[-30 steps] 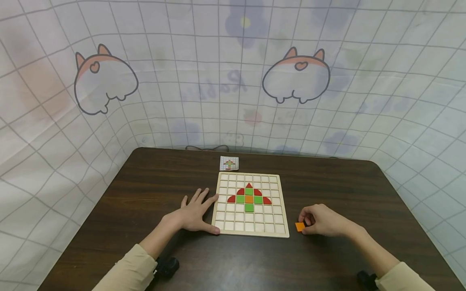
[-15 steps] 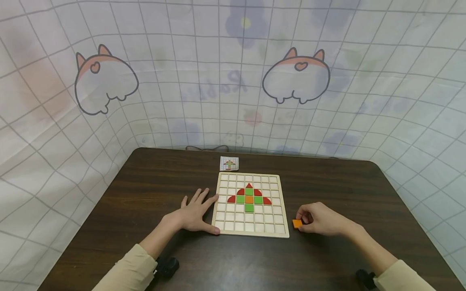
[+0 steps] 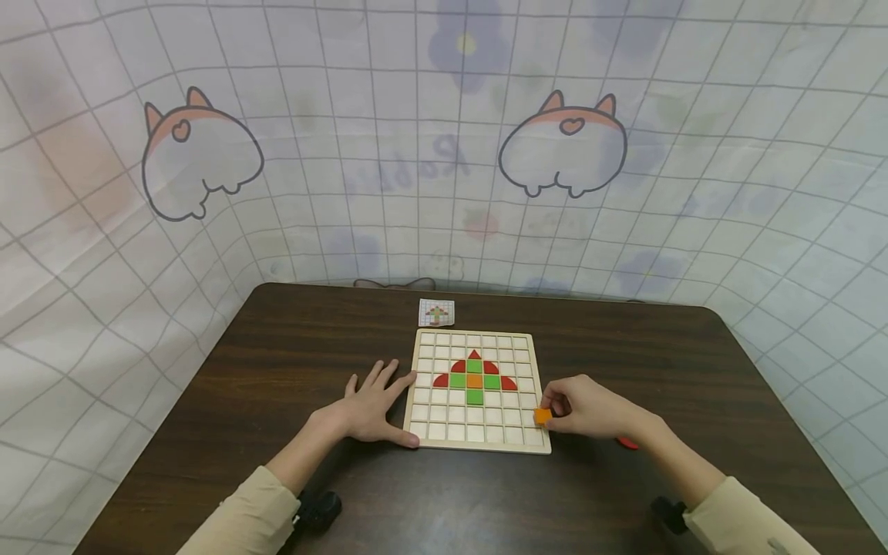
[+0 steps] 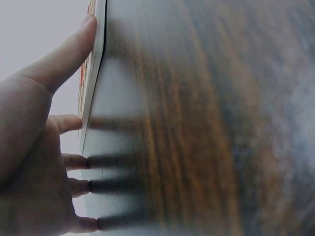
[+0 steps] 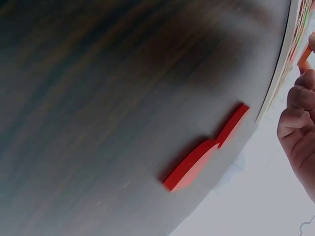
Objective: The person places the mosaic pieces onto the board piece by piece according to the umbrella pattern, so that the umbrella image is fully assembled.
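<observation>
My right hand (image 3: 590, 408) pinches an orange square tile (image 3: 543, 417) between thumb and fingers, over the right edge of the wooden grid board (image 3: 444, 436). In the right wrist view the same orange tile (image 5: 304, 56) shows at the fingertips beside the board. With fingers spread, my left hand (image 3: 368, 408) rests at the board's left side, its thumb on the near left corner and its index fingertip at the left edge. Set in the board are a red triangle tile (image 3: 475, 354), red curved tiles (image 3: 509, 383), green square tiles (image 3: 475, 396) and one orange square tile (image 3: 475, 381).
A small pattern card (image 3: 436, 312) lies just beyond the board. Two red pieces (image 5: 189, 164) rest on the dark wooden table (image 3: 264, 339) by my right hand; one red piece (image 3: 627, 443) shows under the right wrist. A patterned curtain (image 3: 388, 154) encloses the table's far side.
My right hand has carried the orange tile leftward and slightly away, from the table to the board's right edge. A red piece has come into view under the wrist. The left hand stays put.
</observation>
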`<move>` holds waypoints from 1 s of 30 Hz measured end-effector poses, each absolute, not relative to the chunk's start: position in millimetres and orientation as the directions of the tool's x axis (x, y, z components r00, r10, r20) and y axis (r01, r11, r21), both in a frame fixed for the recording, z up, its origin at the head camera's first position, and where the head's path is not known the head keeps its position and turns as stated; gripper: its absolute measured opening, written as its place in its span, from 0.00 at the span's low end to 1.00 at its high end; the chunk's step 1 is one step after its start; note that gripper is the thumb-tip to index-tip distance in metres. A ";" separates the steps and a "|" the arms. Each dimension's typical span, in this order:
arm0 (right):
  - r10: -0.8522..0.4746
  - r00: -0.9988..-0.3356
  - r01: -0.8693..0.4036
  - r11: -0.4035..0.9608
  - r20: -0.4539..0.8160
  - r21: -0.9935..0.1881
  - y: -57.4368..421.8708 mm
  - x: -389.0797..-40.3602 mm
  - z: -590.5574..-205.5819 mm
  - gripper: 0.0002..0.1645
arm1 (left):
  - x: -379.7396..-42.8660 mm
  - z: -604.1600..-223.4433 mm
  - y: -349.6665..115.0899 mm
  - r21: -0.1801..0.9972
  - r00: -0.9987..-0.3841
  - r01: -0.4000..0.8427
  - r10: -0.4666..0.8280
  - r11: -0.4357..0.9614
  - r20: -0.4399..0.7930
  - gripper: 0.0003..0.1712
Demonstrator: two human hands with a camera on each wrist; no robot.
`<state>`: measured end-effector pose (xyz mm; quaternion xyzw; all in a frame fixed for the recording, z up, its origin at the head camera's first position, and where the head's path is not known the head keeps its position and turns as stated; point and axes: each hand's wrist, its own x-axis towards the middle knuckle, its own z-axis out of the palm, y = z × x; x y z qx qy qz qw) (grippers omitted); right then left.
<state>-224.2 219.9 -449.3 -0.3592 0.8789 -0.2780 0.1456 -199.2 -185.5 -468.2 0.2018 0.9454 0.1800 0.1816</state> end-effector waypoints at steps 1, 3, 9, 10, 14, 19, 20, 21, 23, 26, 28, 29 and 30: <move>-0.716 -0.696 -0.552 0.584 -0.057 -0.595 216.9 -224.1 -448.9 0.10 | -199.1 -468.5 -185.6 0.415 -0.853 0.315 0.446 0.854 -0.271 0.66; -0.724 -0.687 -0.555 0.575 -0.058 -0.602 211.4 -224.1 -448.5 0.10 | -199.0 -468.8 -185.7 0.416 -0.854 0.311 0.444 0.855 -0.272 0.66; -0.739 -0.670 -0.552 0.559 -0.071 -0.619 196.8 -225.8 -449.4 0.11 | -198.9 -467.2 -185.7 0.416 -0.856 0.308 0.440 0.856 -0.271 0.66; -0.741 -0.667 -0.552 0.559 -0.074 -0.619 194.2 -226.2 -449.8 0.10 | -198.8 -466.8 -185.6 0.417 -0.856 0.307 0.440 0.856 -0.272 0.66; -0.753 -0.655 -0.578 0.556 -0.068 -0.597 184.4 -227.1 -451.2 0.09 | -199.0 -466.5 -184.8 0.414 -0.857 0.306 0.437 0.857 -0.273 0.66; -0.756 -0.652 -0.604 0.565 -0.058 -0.562 171.7 -229.1 -452.6 0.09 | -199.5 -467.2 -184.0 0.411 -0.858 0.305 0.435 0.859 -0.272 0.66; -0.754 -0.654 -0.603 0.568 -0.061 -0.560 169.2 -229.5 -452.7 0.09 | -199.6 -467.4 -184.0 0.411 -0.858 0.305 0.435 0.859 -0.272 0.66; -0.753 -0.655 -0.602 0.569 -0.061 -0.560 166.7 -229.9 -453.0 0.09 | -199.7 -467.7 -184.0 0.410 -0.858 0.305 0.435 0.860 -0.273 0.66; -0.753 -0.655 -0.602 0.569 -0.060 -0.561 161.5 -230.4 -453.6 0.09 | -199.8 -468.4 -184.4 0.407 -0.858 0.306 0.435 0.860 -0.273 0.66; -0.748 -0.661 -0.602 0.575 -0.059 -0.555 153.0 -230.3 -454.1 0.09 | -200.0 -469.1 -185.0 0.404 -0.858 0.309 0.436 0.861 -0.271 0.66; -0.750 -0.659 -0.607 0.575 -0.056 -0.548 147.6 -230.1 -454.7 0.10 | -200.1 -469.1 -185.2 0.406 -0.858 0.310 0.437 0.860 -0.270 0.66; -0.750 -0.659 -0.610 0.576 -0.056 -0.544 145.1 -230.1 -455.0 0.10 | -200.2 -469.2 -185.2 0.408 -0.858 0.310 0.438 0.859 -0.269 0.66; -0.752 -0.657 -0.615 0.575 -0.052 -0.539 142.5 -230.2 -455.3 0.10 | -200.2 -469.0 -185.3 0.409 -0.858 0.310 0.438 0.858 -0.269 0.66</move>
